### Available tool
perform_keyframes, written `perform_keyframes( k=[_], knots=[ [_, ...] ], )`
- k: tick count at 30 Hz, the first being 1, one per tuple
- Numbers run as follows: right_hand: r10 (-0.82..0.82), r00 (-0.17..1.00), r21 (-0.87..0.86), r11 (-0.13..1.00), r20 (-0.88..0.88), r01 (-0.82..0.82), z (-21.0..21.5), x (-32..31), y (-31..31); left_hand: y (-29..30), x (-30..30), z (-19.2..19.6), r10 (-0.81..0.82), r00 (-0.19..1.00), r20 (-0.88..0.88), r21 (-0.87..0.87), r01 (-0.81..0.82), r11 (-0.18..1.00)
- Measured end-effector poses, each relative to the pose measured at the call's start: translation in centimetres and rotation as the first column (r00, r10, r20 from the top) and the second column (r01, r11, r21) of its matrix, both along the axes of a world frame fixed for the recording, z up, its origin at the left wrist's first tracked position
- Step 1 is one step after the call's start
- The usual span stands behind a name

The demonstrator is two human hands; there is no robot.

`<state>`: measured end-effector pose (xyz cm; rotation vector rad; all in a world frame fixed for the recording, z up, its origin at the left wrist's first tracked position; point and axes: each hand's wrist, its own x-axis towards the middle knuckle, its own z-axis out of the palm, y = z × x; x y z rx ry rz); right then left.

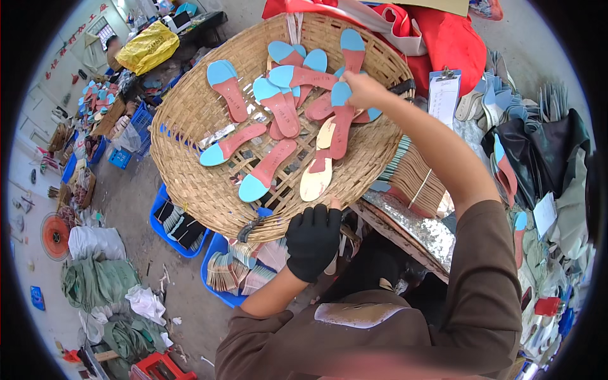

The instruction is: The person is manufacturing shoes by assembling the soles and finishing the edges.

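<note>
A large round woven bamboo basket (174, 136) sits tilted in front of me, with several pink-and-blue insoles (280, 114) scattered inside it. A cream-coloured insole (316, 182) lies near its front edge. My left hand (313, 244), in a black fingerless glove, is closed on the basket's near rim. Bare, my right hand (364, 90) reaches into the basket's right side. Its fingers pinch the blue end of a pink insole (342, 130); the fingertips are partly hidden.
Bundled insoles (415, 180) lie on a worn worktable (437, 237) right of the basket. Blue crates (212, 288) of stacked pieces stand on the floor below. A clipboard (443, 98) and red cloth (453, 50) lie beyond. Green sacks (98, 283) lie at left.
</note>
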<state>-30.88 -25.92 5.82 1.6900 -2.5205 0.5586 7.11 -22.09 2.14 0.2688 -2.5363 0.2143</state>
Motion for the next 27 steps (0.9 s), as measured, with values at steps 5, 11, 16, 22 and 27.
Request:
perform_keyframes(
  k=[5,11,16,22,27],
  knots=[
    [-0.060,0.899,-0.250,0.951,0.434,0.184,5.2,-3.7,-2.1,-1.4,1.3,-0.9,-0.003,1.000,-0.028,0.030,0.004,1.000],
    [-0.399,0.904,-0.200,0.883,0.156,0.424,2.8,-6.4,-2.8,-0.8,0.3,-1.1,-0.057,0.998,-0.025,-0.006,0.056,0.998],
    [-0.439,0.897,0.155,0.884,-0.048,0.441,0.8,-1.1,-5.6,-1.2,0.5,-0.5,-0.026,0.999,0.024,-0.053,0.027,0.998],
    [-0.470,0.711,-0.055,0.813,0.523,0.579,-3.9,-4.2,-6.1,-0.3,-1.6,-0.8,-0.100,0.995,0.007,-0.163,0.100,0.982],
    [-0.358,0.334,-0.041,0.626,0.872,0.778,-4.9,-0.3,-8.4,-0.7,-0.6,-1.6,-0.076,0.994,0.075,-0.269,0.093,0.959]
  ],
)
